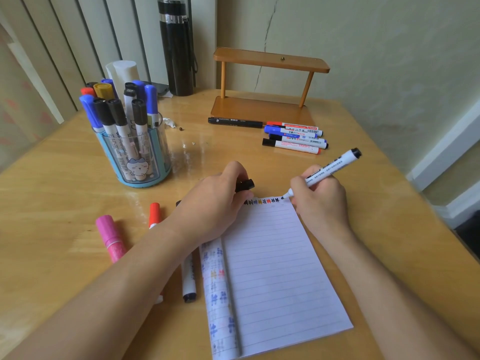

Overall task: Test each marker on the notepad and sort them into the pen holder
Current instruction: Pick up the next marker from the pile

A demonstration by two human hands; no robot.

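Lined notepad (275, 276) lies open on the wooden table (65, 178) between two bare forearms, its turned-back leaf (219, 294) on the left covered with rows of coloured test marks. Beside that leaf, partly under the left forearm, lies a white marker with a black cap (188, 281). Further left are a pink marker (110, 237) and a red-capped marker (154, 214), the latter partly hidden by the arm. The left hand (215, 201) rests on the top left corner of the pad, its fingers curled round a black cap (245, 185). The right hand (322, 198) pinches a white black-ink marker (330, 167) in a writing grip, barrel tilted up to the right, nib touching the page's top right corner at the end of a row of small marks (262, 201) in black, blue, orange and red. Beyond the left hand stands the clear blue pen holder (137, 157) with a cartoon figure on its front, packed with upright blue- and black-capped markers (117, 113); red and yellow caps show behind them. Further back on the right a cluster of whiteboard markers (293, 137) lies side by side, with a black pen (235, 122) just left of it, both in front of a small wooden shelf (265, 81). A tall black flask (176, 48) stands at the back against the wall.
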